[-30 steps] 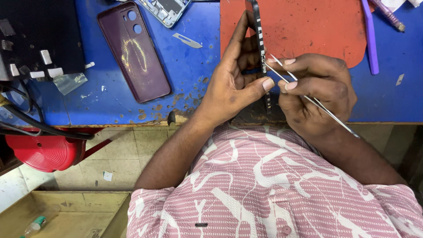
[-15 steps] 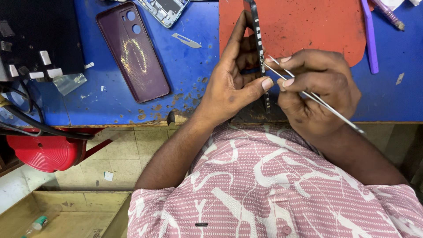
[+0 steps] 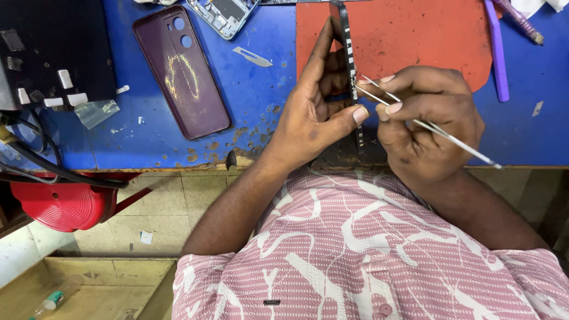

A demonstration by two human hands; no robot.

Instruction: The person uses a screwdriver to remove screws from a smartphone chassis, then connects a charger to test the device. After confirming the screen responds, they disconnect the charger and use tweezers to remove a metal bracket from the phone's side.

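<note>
My left hand (image 3: 314, 112) holds a dark phone (image 3: 349, 65) on edge, upright over the blue bench, thumb and fingers pinching its sides. My right hand (image 3: 430, 121) grips thin metal tweezers (image 3: 427, 125), their tips touching the phone's side edge near my left thumb. The tweezers' long end sticks out to the lower right. Both hands sit at the near edge of an orange mat (image 3: 415, 41).
A maroon phone back cover (image 3: 181, 71) lies on the blue bench (image 3: 255, 101) at left. A scalpel blade (image 3: 252, 57), an opened phone frame (image 3: 222, 13), a black box (image 3: 53, 53) with cables, a purple tool (image 3: 496, 50). A red stool (image 3: 59, 204) stands below.
The tweezers have tilted slightly and their tips have shifted along the phone's edge. My left hand and the phone stay almost still.
</note>
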